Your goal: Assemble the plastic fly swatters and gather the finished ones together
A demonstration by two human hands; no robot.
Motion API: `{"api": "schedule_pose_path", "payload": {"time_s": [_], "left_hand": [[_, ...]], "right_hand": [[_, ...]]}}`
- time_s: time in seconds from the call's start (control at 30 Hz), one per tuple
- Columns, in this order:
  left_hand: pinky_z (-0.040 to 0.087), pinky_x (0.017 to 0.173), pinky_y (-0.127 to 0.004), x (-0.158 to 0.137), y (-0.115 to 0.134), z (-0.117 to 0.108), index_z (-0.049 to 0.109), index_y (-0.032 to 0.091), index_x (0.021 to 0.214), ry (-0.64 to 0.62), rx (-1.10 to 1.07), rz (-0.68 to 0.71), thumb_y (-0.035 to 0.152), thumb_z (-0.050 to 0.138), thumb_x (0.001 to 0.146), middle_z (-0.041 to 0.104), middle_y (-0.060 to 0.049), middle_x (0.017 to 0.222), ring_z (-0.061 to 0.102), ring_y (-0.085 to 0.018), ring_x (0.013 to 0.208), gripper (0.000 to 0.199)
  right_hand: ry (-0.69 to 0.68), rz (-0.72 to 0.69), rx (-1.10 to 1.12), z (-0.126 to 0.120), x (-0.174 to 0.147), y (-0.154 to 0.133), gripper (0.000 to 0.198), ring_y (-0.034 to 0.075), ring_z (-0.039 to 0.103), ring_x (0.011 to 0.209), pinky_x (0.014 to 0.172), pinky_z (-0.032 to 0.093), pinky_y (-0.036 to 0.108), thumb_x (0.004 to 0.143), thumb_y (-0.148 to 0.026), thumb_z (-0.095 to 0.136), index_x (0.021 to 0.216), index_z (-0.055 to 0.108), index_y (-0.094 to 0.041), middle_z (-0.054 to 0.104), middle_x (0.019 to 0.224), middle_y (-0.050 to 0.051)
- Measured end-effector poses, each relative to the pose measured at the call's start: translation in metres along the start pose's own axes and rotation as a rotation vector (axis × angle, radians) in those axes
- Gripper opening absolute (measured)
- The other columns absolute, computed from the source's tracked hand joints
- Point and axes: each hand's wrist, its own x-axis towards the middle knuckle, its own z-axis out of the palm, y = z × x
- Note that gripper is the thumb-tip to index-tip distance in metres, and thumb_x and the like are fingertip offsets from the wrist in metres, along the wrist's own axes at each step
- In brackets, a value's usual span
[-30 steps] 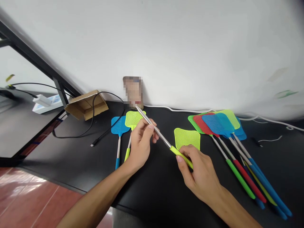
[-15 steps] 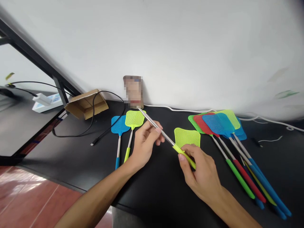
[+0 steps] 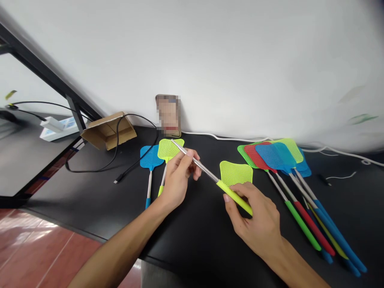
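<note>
So the thing in hand is a thin metal rod with a lime-yellow grip on one end. It's held up over the middle of the tabletop, slanting, bare tip aimed toward the back edge and a bit left, grip end nearer the front edge.

Left hand has its fingers pinched around the metal, thumb on top. Right hand has thumb and fingers closed round the grip. No gap to speak of on either one.

Handling-wise I'd guess it's really light and pretty stiff lengthwise. The bare metal looks smooth, so probably a bit slick, and a thin tube like that could bend if you lean on it sideways. The coloured grip is fatter, so that's your best anchor, with a light pinch further up the metal for steering.

The loose lime mesh head lies just past the right hand, toward the back edge. Looks like floppy thin plastic, so I'd take it low down by the neck, though the hand hides that part. Whole swatters lie on both sides: a blue one and a lime one to the left, a fanned pile to the right, heads toward the back edge.
</note>
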Motion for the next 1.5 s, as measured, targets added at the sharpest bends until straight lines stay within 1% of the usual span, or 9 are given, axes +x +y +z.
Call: {"api": "schedule_pose_path", "payload": {"time_s": [0.1, 0.3, 0.47, 0.57, 1.0, 1.2, 1.37, 1.43, 1.5], "left_hand": [[0.039, 0.055, -0.023, -0.003, -0.001, 0.001, 0.063, 0.016, 0.085, -0.063, 0.042, -0.008, 0.04, 0.06, 0.101, 0.057, 0.003, 0.059, 0.05, -0.009, 0.054, 0.029], [0.039, 0.054, -0.021, -0.01, -0.009, 0.005, 0.066, 0.014, 0.09, -0.265, 0.088, -0.062, 0.04, 0.063, 0.1, 0.058, 0.003, 0.059, 0.049, -0.007, 0.052, 0.027], [0.038, 0.054, -0.021, -0.01, -0.013, 0.005, 0.066, 0.013, 0.092, -0.313, 0.053, -0.096, 0.039, 0.063, 0.1, 0.057, 0.003, 0.059, 0.048, -0.007, 0.052, 0.028], [0.039, 0.055, -0.021, -0.011, -0.015, 0.004, 0.065, 0.013, 0.092, -0.337, 0.05, -0.095, 0.039, 0.062, 0.1, 0.057, 0.003, 0.06, 0.048, -0.007, 0.052, 0.028], [0.038, 0.055, -0.022, -0.016, -0.015, 0.006, 0.06, 0.014, 0.092, -0.392, 0.063, -0.093, 0.046, 0.062, 0.099, 0.053, 0.004, 0.058, 0.048, -0.009, 0.053, 0.033], [0.039, 0.055, -0.022, -0.015, -0.013, 0.007, 0.06, 0.014, 0.092, -0.385, 0.107, -0.086, 0.046, 0.061, 0.1, 0.054, 0.004, 0.059, 0.047, -0.008, 0.053, 0.033], [0.042, 0.056, -0.023, -0.013, -0.013, 0.008, 0.059, 0.015, 0.098, -0.395, 0.165, -0.085, 0.05, 0.06, 0.099, 0.057, 0.002, 0.066, 0.051, -0.009, 0.056, 0.035], [0.041, 0.057, -0.023, -0.012, -0.012, 0.007, 0.06, 0.015, 0.098, -0.376, 0.218, -0.054, 0.049, 0.061, 0.098, 0.055, 0.003, 0.067, 0.05, -0.01, 0.058, 0.034], [0.039, 0.058, -0.023, -0.009, -0.011, 0.005, 0.061, 0.016, 0.091, -0.321, 0.291, -0.001, 0.049, 0.061, 0.098, 0.052, 0.003, 0.068, 0.048, -0.01, 0.06, 0.034]], "right_hand": [[0.008, -0.005, -0.01, 0.001, 0.0, 0.0, 0.02, 0.015, 0.065, 0.073, 0.063, 0.052, 0.028, 0.092, -0.01, 0.065, 0.108, 0.058, -0.019, 0.065, 0.083, 0.001], [0.034, -0.031, -0.052, 0.0, -0.001, -0.001, 0.02, 0.013, 0.063, 0.067, 0.061, 0.051, 0.027, 0.09, -0.009, 0.067, 0.106, 0.06, -0.018, 0.065, 0.079, 0.0], [0.049, -0.041, -0.075, 0.0, -0.001, 0.001, 0.019, 0.012, 0.063, 0.064, 0.062, 0.051, 0.026, 0.089, -0.009, 0.068, 0.104, 0.061, -0.017, 0.066, 0.079, 0.0], [0.05, -0.044, -0.089, 0.0, -0.002, 0.002, 0.018, 0.013, 0.066, 0.067, 0.063, 0.052, 0.026, 0.089, -0.009, 0.068, 0.103, 0.061, -0.018, 0.068, 0.081, 0.001], [0.016, -0.03, -0.059, 0.007, -0.01, 0.0, 0.018, 0.018, 0.069, 0.07, 0.062, 0.054, 0.029, 0.092, -0.009, 0.064, 0.105, 0.058, -0.02, 0.07, 0.081, 0.002], [-0.006, 0.03, -0.046, 0.007, -0.011, -0.001, 0.015, 0.016, 0.068, 0.068, 0.06, 0.053, 0.027, 0.093, -0.012, 0.063, 0.104, 0.059, -0.021, 0.069, 0.082, 0.001], [-0.01, 0.048, -0.04, 0.005, -0.007, 0.0, 0.016, 0.014, 0.068, 0.07, 0.065, 0.053, 0.026, 0.094, -0.013, 0.063, 0.107, 0.059, -0.021, 0.069, 0.083, 0.0], [-0.06, 0.071, -0.041, 0.004, -0.005, 0.003, 0.015, 0.014, 0.066, 0.069, 0.065, 0.051, 0.026, 0.096, -0.017, 0.062, 0.11, 0.059, -0.02, 0.067, 0.082, 0.0], [-0.096, 0.124, -0.057, 0.002, -0.003, 0.008, 0.017, 0.015, 0.063, 0.068, 0.065, 0.05, 0.028, 0.098, -0.025, 0.061, 0.114, 0.059, -0.019, 0.064, 0.08, 0.0]]}}
